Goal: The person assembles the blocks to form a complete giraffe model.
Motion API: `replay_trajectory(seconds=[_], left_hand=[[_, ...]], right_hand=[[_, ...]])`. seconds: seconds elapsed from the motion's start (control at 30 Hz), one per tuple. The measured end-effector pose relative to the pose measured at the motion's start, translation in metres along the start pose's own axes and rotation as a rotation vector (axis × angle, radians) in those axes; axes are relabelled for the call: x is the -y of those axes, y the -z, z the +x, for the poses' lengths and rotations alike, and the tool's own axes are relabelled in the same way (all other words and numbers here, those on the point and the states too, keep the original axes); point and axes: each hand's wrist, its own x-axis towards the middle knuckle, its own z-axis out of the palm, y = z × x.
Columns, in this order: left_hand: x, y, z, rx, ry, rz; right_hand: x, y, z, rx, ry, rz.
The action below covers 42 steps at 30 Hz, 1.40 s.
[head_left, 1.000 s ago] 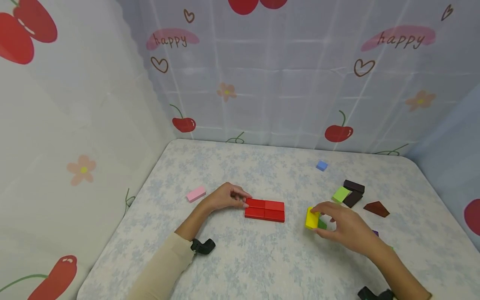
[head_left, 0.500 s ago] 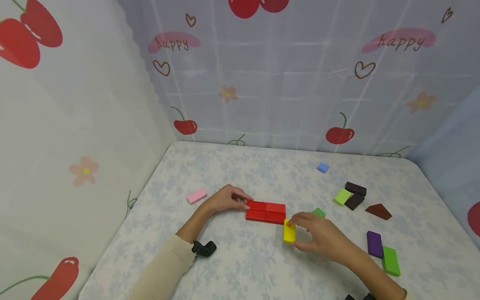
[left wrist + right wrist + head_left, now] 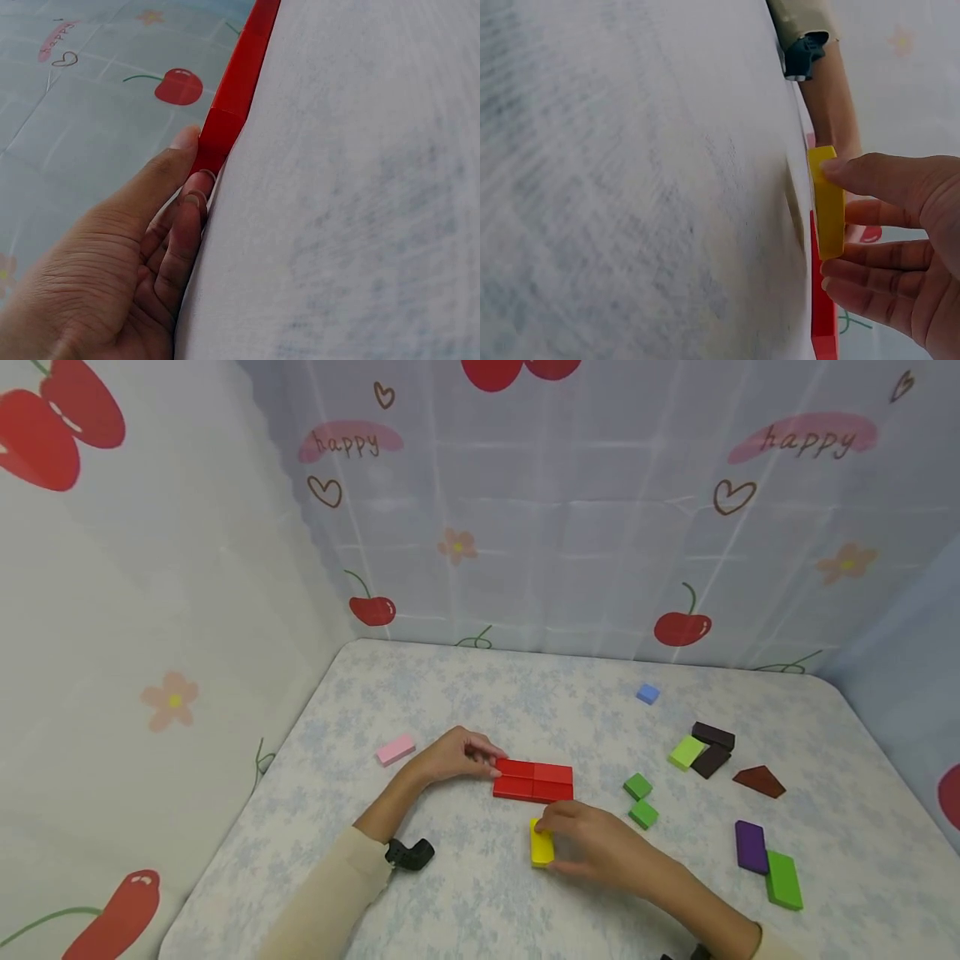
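Yellow block (image 3: 542,845), lower ctr of frame, pinched by R hand (image 3: 596,846), L hand (image 3: 456,753) gripping L end of red blocks (image 3: 533,781): prob. light, stiff, hard to break, slightly slippery; best held near both short ends.

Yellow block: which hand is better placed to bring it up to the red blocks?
Probably the right hand: it pinches the yellow block on the near side of the red blocks. The left hand is occupied, thumb and fingers at their left end.
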Motion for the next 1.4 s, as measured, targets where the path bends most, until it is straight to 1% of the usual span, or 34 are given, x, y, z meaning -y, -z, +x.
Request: replay_trajectory(seconds=[0.17,0.43,0.67,0.9,1.17,1.27,1.4], left_hand=[[0.0,-0.001,0.002,0.008,-0.005,0.005],[-0.001,0.002,-0.001,0.0,0.001,0.009],[-0.003,0.003,-0.002,-0.001,0.017,0.01],[-0.001,0.002,-0.001,0.003,0.004,0.008],[-0.004,0.002,-0.001,0.005,0.018,0.009],[-0.005,0.002,-0.002,0.0,0.026,0.011],[-0.004,0.002,-0.001,0.003,0.028,0.007]], right_hand=[[0.003,-0.005,0.004,0.018,0.007,0.008],[0.005,-0.011,0.012,-0.014,0.014,0.028],[0.004,-0.014,0.018,-0.054,0.011,0.079],[0.0,-0.016,0.028,-0.049,-0.007,0.119],[0.001,-0.015,0.035,-0.036,-0.028,0.089],[0.002,-0.014,0.036,-0.024,-0.02,0.083],[0.003,-0.014,0.04,-0.031,-0.003,0.049]])
